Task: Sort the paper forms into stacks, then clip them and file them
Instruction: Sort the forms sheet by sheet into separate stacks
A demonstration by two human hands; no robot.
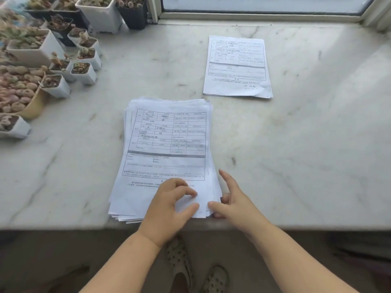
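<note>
Soft daylight from the window brightens the marble sill; a pale glare streak crosses it. Edges bow and blur, possibly from the wide lens.
</note>
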